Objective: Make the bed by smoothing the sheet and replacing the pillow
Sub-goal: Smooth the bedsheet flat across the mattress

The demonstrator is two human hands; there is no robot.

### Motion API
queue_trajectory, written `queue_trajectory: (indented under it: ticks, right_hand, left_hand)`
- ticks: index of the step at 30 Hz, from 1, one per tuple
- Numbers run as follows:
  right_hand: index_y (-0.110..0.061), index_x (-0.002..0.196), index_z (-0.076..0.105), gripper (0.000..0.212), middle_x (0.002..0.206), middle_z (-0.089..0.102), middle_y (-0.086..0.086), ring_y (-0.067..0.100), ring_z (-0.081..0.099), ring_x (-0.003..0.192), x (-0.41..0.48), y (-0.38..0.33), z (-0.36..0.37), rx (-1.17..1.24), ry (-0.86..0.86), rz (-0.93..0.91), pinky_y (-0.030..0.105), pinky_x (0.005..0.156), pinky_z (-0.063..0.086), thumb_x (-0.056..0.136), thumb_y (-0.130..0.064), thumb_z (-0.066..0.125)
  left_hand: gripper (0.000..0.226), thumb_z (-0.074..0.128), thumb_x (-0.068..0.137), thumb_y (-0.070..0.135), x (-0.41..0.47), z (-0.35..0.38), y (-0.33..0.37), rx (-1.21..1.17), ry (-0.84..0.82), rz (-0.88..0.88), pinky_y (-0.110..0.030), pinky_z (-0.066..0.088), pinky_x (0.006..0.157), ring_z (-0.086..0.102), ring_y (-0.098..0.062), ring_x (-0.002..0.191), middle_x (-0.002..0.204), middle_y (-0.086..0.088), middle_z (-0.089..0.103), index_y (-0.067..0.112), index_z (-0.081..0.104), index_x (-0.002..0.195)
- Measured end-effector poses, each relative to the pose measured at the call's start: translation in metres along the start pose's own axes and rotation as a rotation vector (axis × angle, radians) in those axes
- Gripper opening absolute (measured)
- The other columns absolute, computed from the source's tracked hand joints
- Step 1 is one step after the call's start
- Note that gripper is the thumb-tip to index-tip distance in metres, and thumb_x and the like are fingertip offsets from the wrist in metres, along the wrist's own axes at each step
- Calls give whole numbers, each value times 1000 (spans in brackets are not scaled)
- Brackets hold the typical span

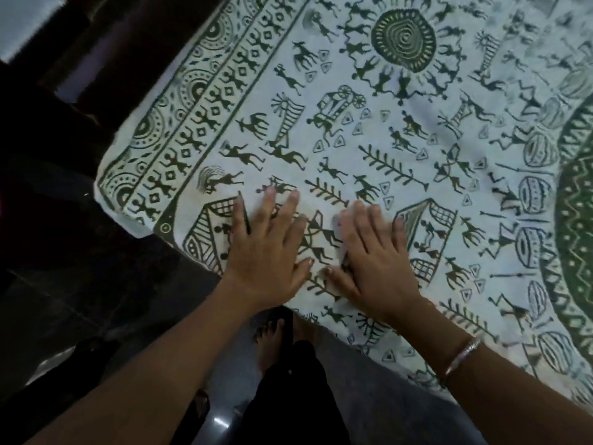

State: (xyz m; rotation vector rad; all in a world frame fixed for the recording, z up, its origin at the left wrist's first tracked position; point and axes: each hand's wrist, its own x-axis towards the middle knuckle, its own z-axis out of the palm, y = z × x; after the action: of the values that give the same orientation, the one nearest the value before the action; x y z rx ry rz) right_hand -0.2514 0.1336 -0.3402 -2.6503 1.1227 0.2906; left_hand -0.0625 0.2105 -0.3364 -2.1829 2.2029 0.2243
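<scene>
A white sheet (369,130) printed with dark green stick figures, huts and circles covers the bed and fills most of the view. My left hand (266,248) lies flat on it near the bed's near edge, fingers straight and spread. My right hand (375,255) presses flat beside it, thumbs almost touching; a bangle sits on that wrist. The sheet's corner (109,191) hangs at the left. No pillow is in view.
A dark glossy floor (80,300) lies left of and below the bed. My bare feet (272,335) stand at the bed's edge. Dark furniture (64,59) fills the upper left, with a bright patch at the top left corner.
</scene>
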Motion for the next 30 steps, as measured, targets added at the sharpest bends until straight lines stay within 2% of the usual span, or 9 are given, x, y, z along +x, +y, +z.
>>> queue_trajectory:
  ticks: [2,5,9,12,16,22,24,27,30]
  right_hand:
    - [-17,152,6,78,159,4,11,31,-2,146,-15,14,3,27,10,157,52,116,-5,92,-66,13]
    - [-15,151,18,76,158,15,13,34,7,146,-39,29,10,19,-23,184,52,116,1,93,-64,13]
    - [-19,153,10,80,160,9,7,33,3,146,-72,51,12,46,-9,394,56,114,0,90,-68,13]
    - [-17,153,9,83,159,6,15,38,0,145,-95,62,15,122,17,575,60,112,2,89,-69,5]
    - [-12,151,10,74,157,19,13,33,11,145,-115,69,29,115,22,397,60,113,12,95,-59,12]
    - [-13,152,16,79,158,18,8,29,11,146,-165,115,37,107,101,561,51,114,0,91,-62,19]
    - [-13,152,17,76,158,13,13,34,8,146,-180,123,39,135,115,632,54,113,0,91,-60,19]
    - [-13,150,25,71,157,20,12,37,12,144,-209,140,45,111,76,531,56,112,2,95,-57,12]
    - [-19,151,24,71,158,20,4,36,15,144,-241,170,52,57,39,431,64,110,7,93,-59,18]
  left_hand:
    - [65,39,86,50,6,-2,20,-31,22,118,-64,13,108,30,-39,138,152,-13,33,9,45,136]
    - [63,36,91,49,10,5,48,-2,-44,289,-62,18,109,30,-34,139,153,-9,32,15,38,144]
    - [65,35,88,53,8,7,68,34,-85,168,-66,11,107,32,-42,136,148,-16,38,12,48,137]
    - [71,35,87,52,13,2,103,-23,-54,193,-66,10,108,29,-42,138,151,-17,33,6,38,141]
    - [66,34,88,46,12,15,156,-69,-106,427,-62,22,109,31,-32,139,152,-9,34,12,35,145]
    - [73,37,87,53,7,19,198,6,-79,272,-69,1,106,24,-43,139,152,-16,31,7,35,143]
    - [72,35,87,50,6,17,231,-16,-108,342,-68,3,107,22,-41,141,154,-14,27,8,32,145]
    - [67,29,87,45,0,25,284,-52,-165,486,-65,8,110,26,-36,141,153,-13,31,10,40,143]
    - [71,33,85,50,-10,34,315,-52,-198,464,-66,8,110,19,-41,142,154,-20,24,15,31,147]
